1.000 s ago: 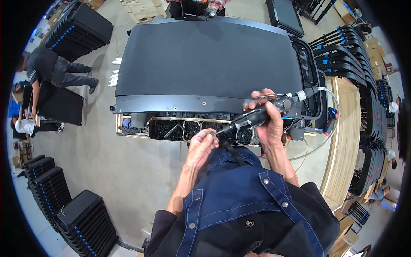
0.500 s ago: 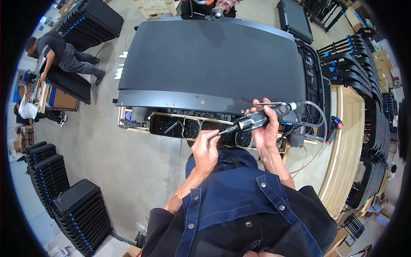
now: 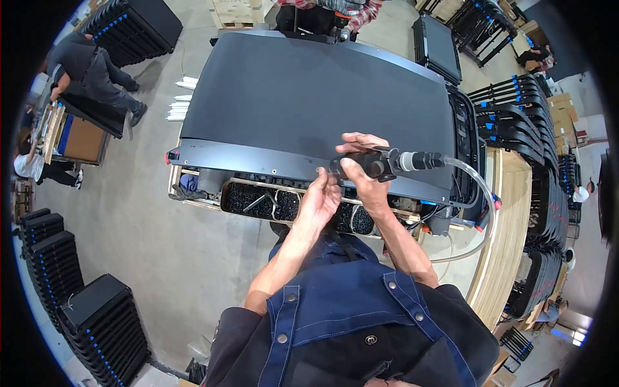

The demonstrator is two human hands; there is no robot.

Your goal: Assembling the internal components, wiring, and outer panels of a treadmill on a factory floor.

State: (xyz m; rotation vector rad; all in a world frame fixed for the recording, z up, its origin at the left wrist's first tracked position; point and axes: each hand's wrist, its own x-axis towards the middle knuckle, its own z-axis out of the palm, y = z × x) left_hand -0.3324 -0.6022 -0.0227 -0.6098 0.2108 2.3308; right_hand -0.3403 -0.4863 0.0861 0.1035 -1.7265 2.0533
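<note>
My right hand [image 3: 369,177] is wrapped round a dark air screwdriver [image 3: 371,164], which points left over the near edge of a large dark grey panel [image 3: 309,97]. A clear hose [image 3: 480,177] runs from the screwdriver's back end. My left hand [image 3: 321,201] is closed, its fingertips pinched together at the screwdriver's front end, right at the panel's near rim; what they hold is hidden. Small holes show along that rim. Just below it, a divided wooden tray [image 3: 248,216] holds small black fasteners and a metal rod [image 3: 255,202].
Across the panel, a co-worker in a checked shirt holds a tool [image 3: 341,29] at its far edge. Stacked black frames [image 3: 106,322] stand at left, more frames [image 3: 516,109] at right beside a wooden crate [image 3: 503,226]. Another person [image 3: 93,68] handles a dark panel at far left.
Both hands have moved up from over the tray to the panel's near rim. The screwdriver has shifted left with my right hand. The co-worker's tool has moved slightly right.
</note>
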